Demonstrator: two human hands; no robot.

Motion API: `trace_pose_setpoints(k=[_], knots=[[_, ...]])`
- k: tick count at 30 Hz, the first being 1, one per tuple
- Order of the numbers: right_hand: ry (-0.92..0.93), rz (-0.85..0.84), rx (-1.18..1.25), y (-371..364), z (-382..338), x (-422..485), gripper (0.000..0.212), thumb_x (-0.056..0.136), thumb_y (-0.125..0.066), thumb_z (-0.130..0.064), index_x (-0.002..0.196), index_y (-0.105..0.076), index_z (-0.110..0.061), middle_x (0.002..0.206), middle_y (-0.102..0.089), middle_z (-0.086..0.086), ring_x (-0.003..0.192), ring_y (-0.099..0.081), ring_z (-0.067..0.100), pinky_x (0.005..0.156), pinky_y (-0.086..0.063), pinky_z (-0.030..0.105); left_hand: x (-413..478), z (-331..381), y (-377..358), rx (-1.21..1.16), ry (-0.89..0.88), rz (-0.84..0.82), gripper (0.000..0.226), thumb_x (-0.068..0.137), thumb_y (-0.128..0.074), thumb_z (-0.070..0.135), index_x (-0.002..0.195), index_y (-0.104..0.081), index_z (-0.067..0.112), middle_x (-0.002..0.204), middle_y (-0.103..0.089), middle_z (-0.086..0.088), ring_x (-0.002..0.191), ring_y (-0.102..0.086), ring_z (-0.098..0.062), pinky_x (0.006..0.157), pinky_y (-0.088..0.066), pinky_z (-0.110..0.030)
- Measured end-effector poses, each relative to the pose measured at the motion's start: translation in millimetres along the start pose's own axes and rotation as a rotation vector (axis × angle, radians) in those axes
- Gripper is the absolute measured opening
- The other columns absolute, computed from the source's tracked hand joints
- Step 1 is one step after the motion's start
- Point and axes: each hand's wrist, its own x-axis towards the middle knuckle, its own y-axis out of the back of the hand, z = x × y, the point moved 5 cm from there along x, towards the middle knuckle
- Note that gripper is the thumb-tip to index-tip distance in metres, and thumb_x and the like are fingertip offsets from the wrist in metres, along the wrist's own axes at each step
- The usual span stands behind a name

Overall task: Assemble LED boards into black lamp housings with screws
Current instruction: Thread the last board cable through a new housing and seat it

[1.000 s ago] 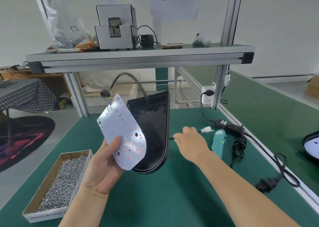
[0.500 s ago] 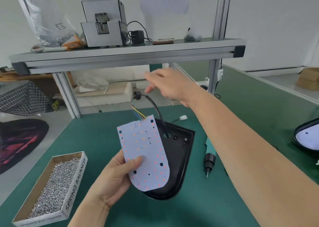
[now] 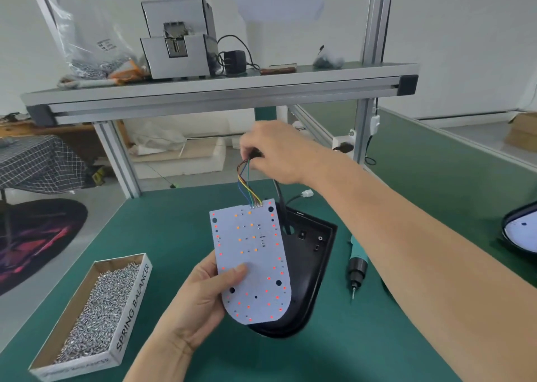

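Right hand (image 3: 279, 152) fingers curled, pinching the wire bundle (image 3: 246, 184) above the board. Left hand (image 3: 200, 300) grips the LED board (image 3: 252, 262) at its lower-left edge, thumb flat on the face. The board is tilted over the black housing (image 3: 309, 253). Risk: tugging the thin wires could likely strain the solder joints at the board's top, or snag the cable. Board is flat, matte white, round-ended. Housing is smooth moulded plastic. Loose steel screws (image 3: 96, 306) lie in a cardboard box to the left.

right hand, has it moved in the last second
Yes: the right hand rose from beside the electric screwdriver to the wires above the LED board, nearer the shelf rail.
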Motion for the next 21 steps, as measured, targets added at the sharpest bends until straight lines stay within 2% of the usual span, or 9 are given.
trace_pose_setpoints(k=[2, 5, 7, 10, 13, 16, 19, 21], knots=[[-0.021, 0.085, 0.117, 2, 1, -8, 0.009, 0.09, -0.064, -0.009, 0.094, -0.069, -0.014, 0.09, -0.064, 0.002, 0.084, -0.059, 0.02, 0.08, -0.046, 0.034, 0, -2, 4, -0.01, -0.019, 0.043, 0.039, 0.081, -0.069, 0.002, 0.12, -0.071, 0.008, 0.127, -0.067, -0.021, 0.107, -0.07, -0.032, 0.081, -0.059, -0.041], [-0.159, 0.14, 0.535, -9, 6, -28, 0.015, 0.091, -0.066, -0.005, 0.083, -0.062, -0.016, 0.077, -0.071, 0.007, 0.063, -0.072, 0.013, 0.067, -0.056, 0.026, 2, 0, 9, -0.052, -0.066, 0.116, 0.035, 0.081, -0.064, 0.004, 0.114, -0.074, 0.011, 0.124, -0.069, -0.018, 0.102, -0.072, -0.028, 0.077, -0.06, -0.039], [-0.251, 0.152, 0.748, -23, 12, -41, 0.012, 0.09, -0.071, -0.006, 0.084, -0.063, -0.012, 0.084, -0.073, 0.011, 0.066, -0.075, 0.016, 0.071, -0.06, 0.027, 2, 3, 10, -0.092, -0.102, 0.153, 0.034, 0.08, -0.064, 0.005, 0.11, -0.076, 0.013, 0.121, -0.071, -0.015, 0.101, -0.073, -0.026, 0.075, -0.06, -0.039], [-0.298, 0.115, 0.87, -41, 16, -55, 0.007, 0.087, -0.073, -0.002, 0.089, -0.068, -0.007, 0.09, -0.074, 0.009, 0.077, -0.077, 0.023, 0.079, -0.063, 0.038, 2, 5, 13, -0.123, -0.134, 0.195, 0.034, 0.08, -0.062, 0.005, 0.109, -0.077, 0.015, 0.119, -0.072, -0.012, 0.099, -0.073, -0.024, 0.072, -0.06, -0.038], [-0.242, 0.067, 0.699, -49, 17, -62, 0.012, 0.084, -0.076, -0.003, 0.091, -0.075, -0.013, 0.088, -0.076, -0.002, 0.078, -0.075, 0.018, 0.083, -0.06, 0.034, 1, 1, 16, -0.144, -0.123, 0.217, 0.035, 0.079, -0.063, 0.005, 0.109, -0.077, 0.015, 0.119, -0.072, -0.012, 0.099, -0.074, -0.024, 0.071, -0.061, -0.038], [-0.202, 0.09, 0.543, -53, 13, -67, 0.009, 0.083, -0.079, -0.01, 0.091, -0.078, -0.013, 0.083, -0.075, -0.003, 0.075, -0.071, 0.013, 0.081, -0.056, 0.033, -1, -5, 15, -0.162, -0.102, 0.213, 0.037, 0.078, -0.063, 0.005, 0.111, -0.076, 0.014, 0.121, -0.071, -0.013, 0.1, -0.073, -0.025, 0.073, -0.06, -0.039], [-0.13, 0.163, 0.39, -56, 3, -70, 0.007, 0.084, -0.078, -0.014, 0.084, -0.075, -0.008, 0.085, -0.065, 0.003, 0.077, -0.063, 0.022, 0.079, -0.05, 0.041, -2, -4, 16, -0.159, -0.11, 0.211, 0.036, 0.08, -0.061, 0.004, 0.111, -0.076, 0.015, 0.12, -0.072, -0.013, 0.1, -0.073, -0.026, 0.074, -0.06, -0.04], [-0.125, 0.168, 0.317, -60, 0, -72, 0.011, 0.087, -0.076, -0.019, 0.083, -0.074, -0.009, 0.085, -0.063, 0.002, 0.079, -0.059, 0.023, 0.075, -0.048, 0.04, -3, -2, 16, -0.143, -0.11, 0.22, 0.035, 0.078, -0.063, 0.005, 0.109, -0.076, 0.016, 0.118, -0.072, -0.013, 0.097, -0.074, -0.026, 0.071, -0.06, -0.04]])
